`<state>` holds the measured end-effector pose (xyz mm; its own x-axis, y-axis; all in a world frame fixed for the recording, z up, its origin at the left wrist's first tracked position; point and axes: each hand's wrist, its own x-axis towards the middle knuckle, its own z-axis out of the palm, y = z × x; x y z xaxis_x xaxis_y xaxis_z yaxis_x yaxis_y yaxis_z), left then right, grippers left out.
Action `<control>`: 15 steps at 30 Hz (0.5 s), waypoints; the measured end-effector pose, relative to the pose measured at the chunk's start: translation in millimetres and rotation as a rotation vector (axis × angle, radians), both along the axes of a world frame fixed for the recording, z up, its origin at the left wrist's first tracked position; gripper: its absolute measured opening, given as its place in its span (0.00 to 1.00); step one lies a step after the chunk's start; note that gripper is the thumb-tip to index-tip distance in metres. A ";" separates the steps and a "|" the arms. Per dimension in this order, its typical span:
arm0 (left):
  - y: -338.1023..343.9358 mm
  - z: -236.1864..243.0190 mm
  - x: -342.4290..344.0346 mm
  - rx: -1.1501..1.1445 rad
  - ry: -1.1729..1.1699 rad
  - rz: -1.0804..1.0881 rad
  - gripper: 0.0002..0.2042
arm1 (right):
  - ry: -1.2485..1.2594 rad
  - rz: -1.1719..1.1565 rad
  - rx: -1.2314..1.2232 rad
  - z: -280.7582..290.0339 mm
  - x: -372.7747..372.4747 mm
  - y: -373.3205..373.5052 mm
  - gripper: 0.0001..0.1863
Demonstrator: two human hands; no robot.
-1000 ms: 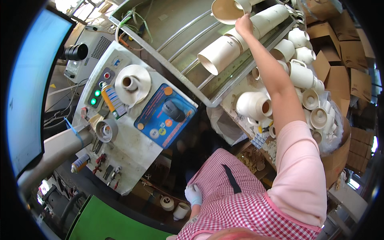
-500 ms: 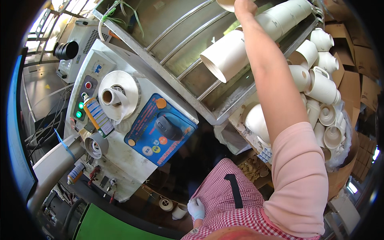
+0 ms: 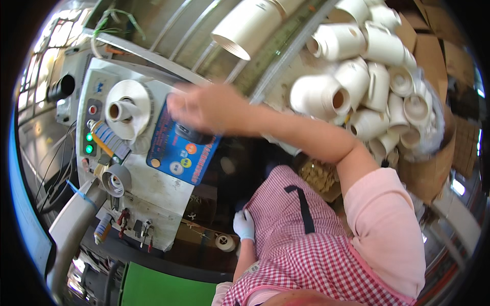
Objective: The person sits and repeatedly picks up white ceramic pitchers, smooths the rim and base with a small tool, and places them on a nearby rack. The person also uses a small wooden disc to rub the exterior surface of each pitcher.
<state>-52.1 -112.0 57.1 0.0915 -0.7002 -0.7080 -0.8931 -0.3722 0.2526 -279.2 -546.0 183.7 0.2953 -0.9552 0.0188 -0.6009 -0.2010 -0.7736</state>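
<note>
My right hand (image 3: 206,108), bare and smeared by motion, is above the edge of a blue mouse pad (image 3: 176,166). Just under the hand sits a black computer mouse (image 3: 189,133), partly covered by it. Whether the fingers hold anything cannot be made out. My left hand (image 3: 244,225), in a pale thin glove, hangs low beside my red-checked apron (image 3: 296,245); its fingertips are turned out of sight. Beyond my right hand, a cream-coloured hollow cylinder (image 3: 245,30) lies in a metal-railed trough (image 3: 199,43), its open end toward me.
Several cream hollow pieces, some with necks or handles, are heaped at right, among them a rounded one (image 3: 311,97). Cardboard boxes (image 3: 434,66) stand behind. On the white machine top are a label roll (image 3: 140,109), a spray can (image 3: 109,140) and a grey tape ring (image 3: 116,179).
My right hand has left the far end of the cylinder row and swung down left to the mouse pad. The view has shifted, and my left hand stays low by the apron.
</note>
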 end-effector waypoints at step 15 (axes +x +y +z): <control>0.1 -182.2 35.7 -0.813 0.202 -0.022 0.07 | 0.043 -0.910 -0.366 -90.5 -210.8 208.2 0.24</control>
<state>-16.3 -111.9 -125.0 -0.0025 -0.9999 0.0171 -0.8068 0.0121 0.5906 -490.0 -337.8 93.2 -0.5432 -0.7556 0.3659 -0.6717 0.1297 -0.7294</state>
